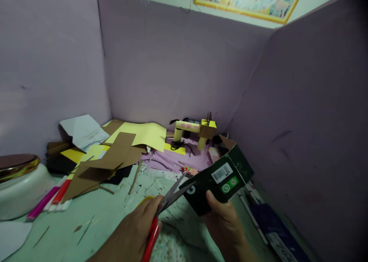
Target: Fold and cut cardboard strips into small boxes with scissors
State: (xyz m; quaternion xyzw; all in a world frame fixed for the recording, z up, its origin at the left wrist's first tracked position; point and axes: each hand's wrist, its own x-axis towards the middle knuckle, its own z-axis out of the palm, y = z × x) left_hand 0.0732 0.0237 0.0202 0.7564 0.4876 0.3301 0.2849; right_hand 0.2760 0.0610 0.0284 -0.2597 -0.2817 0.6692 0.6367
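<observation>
My left hand (140, 225) is closed around the red-handled scissors (169, 202). Their blades are spread apart and point up and right, with the tips at the left end of a dark green cardboard box (221, 176). One blade overlaps the box's left edge. My right hand (225, 223) grips that box from below, its thumb pressed on the near face and the other fingers hidden behind. The box is tilted, shows a barcode and green logos, and its upper side is open with brown cardboard inside.
Cut brown cardboard (115, 154) and yellow paper (146, 133) are piled at the left back. A yellow paper animal figure (188, 127) stands at the back. Markers (43, 202) lie beside a white jar (25, 193). A dark blue packet (276, 231) lies at right, near the wall.
</observation>
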